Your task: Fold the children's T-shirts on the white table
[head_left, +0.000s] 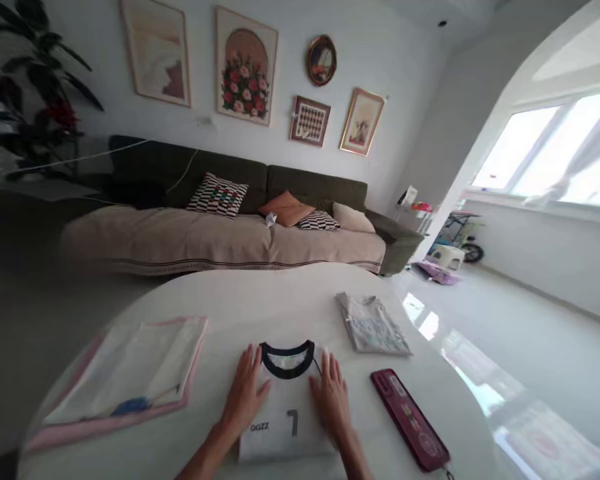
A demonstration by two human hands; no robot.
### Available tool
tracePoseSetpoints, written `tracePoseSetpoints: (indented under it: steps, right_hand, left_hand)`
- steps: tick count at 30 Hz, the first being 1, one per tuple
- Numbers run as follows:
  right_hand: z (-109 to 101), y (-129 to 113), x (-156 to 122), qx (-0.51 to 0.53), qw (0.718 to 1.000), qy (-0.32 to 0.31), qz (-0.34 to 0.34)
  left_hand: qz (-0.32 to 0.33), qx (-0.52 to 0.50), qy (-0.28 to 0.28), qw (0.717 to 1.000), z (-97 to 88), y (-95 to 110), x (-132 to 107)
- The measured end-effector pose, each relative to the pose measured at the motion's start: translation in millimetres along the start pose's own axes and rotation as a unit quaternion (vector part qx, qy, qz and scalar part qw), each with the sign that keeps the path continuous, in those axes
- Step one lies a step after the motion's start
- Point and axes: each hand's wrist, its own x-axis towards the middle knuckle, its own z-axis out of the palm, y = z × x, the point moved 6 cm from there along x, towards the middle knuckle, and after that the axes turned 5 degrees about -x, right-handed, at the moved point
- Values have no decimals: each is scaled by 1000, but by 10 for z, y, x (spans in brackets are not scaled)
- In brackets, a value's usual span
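White table [260,300] | folded shirt [286,403] | collar [286,373] toward sofa [305,179] | long axis fore-and-aft

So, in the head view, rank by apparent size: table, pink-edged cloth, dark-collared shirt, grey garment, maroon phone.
1. Table
2. Pink-edged cloth
3. Dark-collared shirt
4. Grey garment and maroon phone: too alike to rank

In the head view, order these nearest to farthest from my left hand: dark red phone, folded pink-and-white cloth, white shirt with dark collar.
1. White shirt with dark collar, under your left hand.
2. Folded pink-and-white cloth, on the left.
3. Dark red phone, on the right.
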Motion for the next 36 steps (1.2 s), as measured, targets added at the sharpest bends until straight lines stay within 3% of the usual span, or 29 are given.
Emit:
tracePoseSetpoints:
  steps: [4,6,8,10,12,14,17,19,20,22,27,31,33,36]
  right_hand:
    - [120,221,-303,13,997,6,73]
    - [114,259,-363,73,992,-1,107]
    - [85,287,-350,146,980,-24,131]
    - [47,330,-291,194,970,-51,139]
    - [6,398,-220,221,964,-68,131]
    - [-28,485,-163,245,959,-81,119]
    - [-63,630,-99,328,932,-113,105]
    - [-104,757,-34,418,893,-129,107]
    - [-140,836,18,455,874,-129,107]
    - [-259,1037,176,483,864,-107,97]
    - [-726,1677,829,413,908,-22,67]
    - [-1087,2223,1396,332,939,36,82]
    - [-1149,2447,1582,263,957,63,107]
    - [-1013,2578,1689,161,973,88,142]
  left_hand:
    - [-77,-52,8,996,96,-250,-549]
    - [-123,-111,-25,986,102,-307,-622]
    - [-203,-186,-80,958,79,-326,-585]
    - [-305,-290,-151,894,51,-278,-526]
    - [-398,-413,-208,792,1,-129,-495]
    - [-455,-521,-221,688,-85,86,-468]
    - [-480,-628,-227,568,-149,433,-403]
    - [-472,-675,-240,514,-99,649,-305]
    - [-462,-691,-240,501,-52,740,-224]
    - [-436,-716,-234,493,79,904,8]
    - [-342,-753,-239,509,533,1386,897]
    - [-318,-696,-240,597,1069,1717,1519]
    - [-350,-646,-243,633,1405,1801,1622]
    - [-404,-582,-259,657,1867,1828,1509]
